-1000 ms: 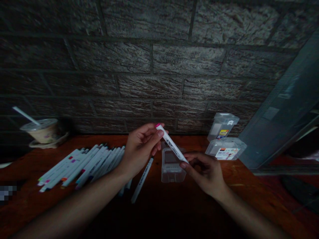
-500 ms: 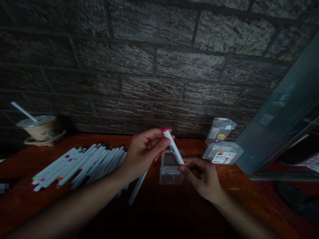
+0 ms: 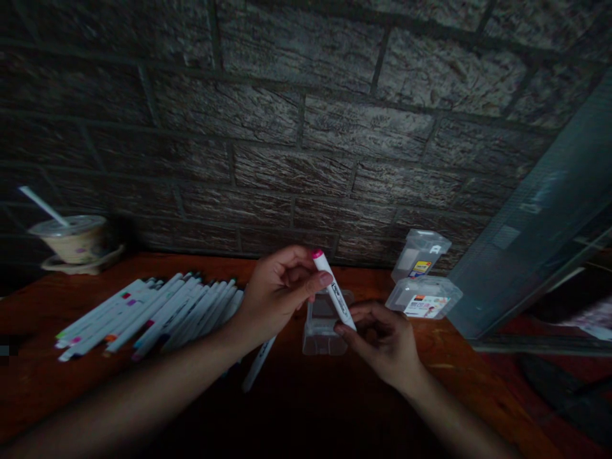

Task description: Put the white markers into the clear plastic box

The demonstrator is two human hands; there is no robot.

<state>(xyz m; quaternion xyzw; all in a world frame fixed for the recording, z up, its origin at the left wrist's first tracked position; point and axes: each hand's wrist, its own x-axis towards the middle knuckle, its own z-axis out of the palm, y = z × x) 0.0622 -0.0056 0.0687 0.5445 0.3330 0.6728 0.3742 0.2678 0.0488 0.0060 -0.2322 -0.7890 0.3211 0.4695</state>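
1 marker [image 3: 338, 299] is up in both hands, in front of the clear box [image 3: 325, 346] — seemingly mid-handling, not set down. The left hand [image 3: 278, 287] pinches it near its far, pink end; the right hand [image 3: 386, 341], fingers curled, pinches the near end. Left, a pile of markers [image 3: 157, 312] and 1 loose marker [image 3: 258, 366] lie unheld on the table [image 3: 447, 360].

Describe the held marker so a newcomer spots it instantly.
Below the block wall is a wooden table. Over it, the left hand and right hand hold the white marker, pink end up; the other markers lie on the table.
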